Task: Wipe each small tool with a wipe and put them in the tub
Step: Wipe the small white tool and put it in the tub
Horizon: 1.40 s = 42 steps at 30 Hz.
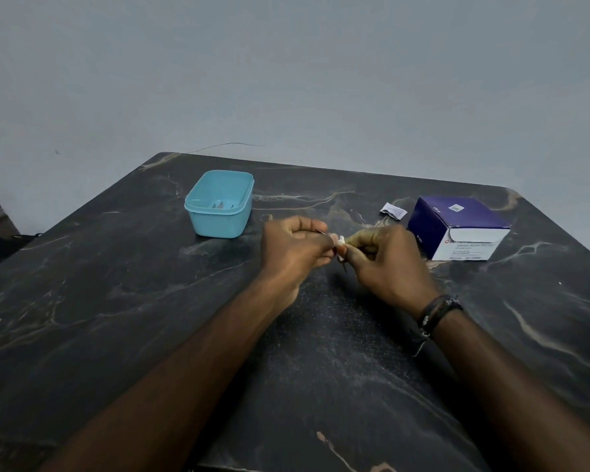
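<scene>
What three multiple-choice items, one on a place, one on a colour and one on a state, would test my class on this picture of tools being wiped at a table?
1. Where is the tub relative to the hands?
A. To their left, farther back
B. To their right
C. Between them

2. What colour is the box?
A. Red
B. Purple and white
C. Green

3. What is the right hand doing?
A. Lying flat on the table
B. Reaching into the box
C. Pinching a white wipe

Answers:
1. A, since the tub stands left of the left hand, nearer the wall.
2. B, its top is purple and its front white.
3. C, the wipe shows at its fingertips, meeting the left hand, which grips a thin tool.
</scene>
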Motion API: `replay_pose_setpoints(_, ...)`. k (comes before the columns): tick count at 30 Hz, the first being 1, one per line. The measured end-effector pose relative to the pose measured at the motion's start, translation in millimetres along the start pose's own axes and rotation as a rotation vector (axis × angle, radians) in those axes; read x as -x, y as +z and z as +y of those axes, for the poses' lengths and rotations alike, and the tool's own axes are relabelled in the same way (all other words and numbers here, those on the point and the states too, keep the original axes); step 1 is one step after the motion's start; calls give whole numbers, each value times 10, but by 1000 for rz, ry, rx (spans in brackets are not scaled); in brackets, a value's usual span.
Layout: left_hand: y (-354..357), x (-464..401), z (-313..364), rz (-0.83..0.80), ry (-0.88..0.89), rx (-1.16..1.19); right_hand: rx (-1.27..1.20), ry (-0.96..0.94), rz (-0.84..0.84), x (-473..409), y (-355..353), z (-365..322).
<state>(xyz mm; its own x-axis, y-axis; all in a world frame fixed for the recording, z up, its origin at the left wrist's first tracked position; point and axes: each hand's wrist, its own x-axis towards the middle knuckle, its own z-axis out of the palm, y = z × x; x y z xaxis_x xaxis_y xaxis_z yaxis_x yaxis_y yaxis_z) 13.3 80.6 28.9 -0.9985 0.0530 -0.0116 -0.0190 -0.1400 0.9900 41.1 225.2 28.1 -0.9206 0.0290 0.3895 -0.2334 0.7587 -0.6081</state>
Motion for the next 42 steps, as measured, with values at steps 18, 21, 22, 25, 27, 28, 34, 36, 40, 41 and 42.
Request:
replay_pose_setpoints(18,-107,-109,90,-141,-179,213,-318,186,-191,-11,-79,-29)
replay_pose_setpoints(21,-136,-132,114,-121,-158,233,-324,227,-269,0,-98,-47)
replay_pose_setpoints(22,-139,-131,115,-126,-155,219,-334,231,-264,3,-94,-54)
replay_pose_setpoints(25,-113,-97,98,-165,-164,148,-381,211,-171,4,-81,-51)
replay_pose_setpoints(27,-91,-84,87,-175,-175,134,-399,200,-139,4,-85,-45)
replay_pose_setpoints(28,-91,-85,88,-172,-177,141,-414,198,-143,7,-88,-53)
replay_pose_setpoints(34,-135,-113,123,-144,-166,206,-426,256,-309,-8,-128,-48)
replay_pose_setpoints(36,-138,-119,130,-135,-167,206,-415,267,-316,-7,-124,-31)
replay_pose_setpoints(40,-131,-127,113,-103,-158,143,-420,246,-140,-23,-108,-25)
replay_pose_setpoints(41,-131,-129,109,-96,-155,134,-420,239,-115,-30,-107,-22)
replay_pose_setpoints(42,-130,-129,105,-92,-154,130,-418,234,-101,-32,-110,-23)
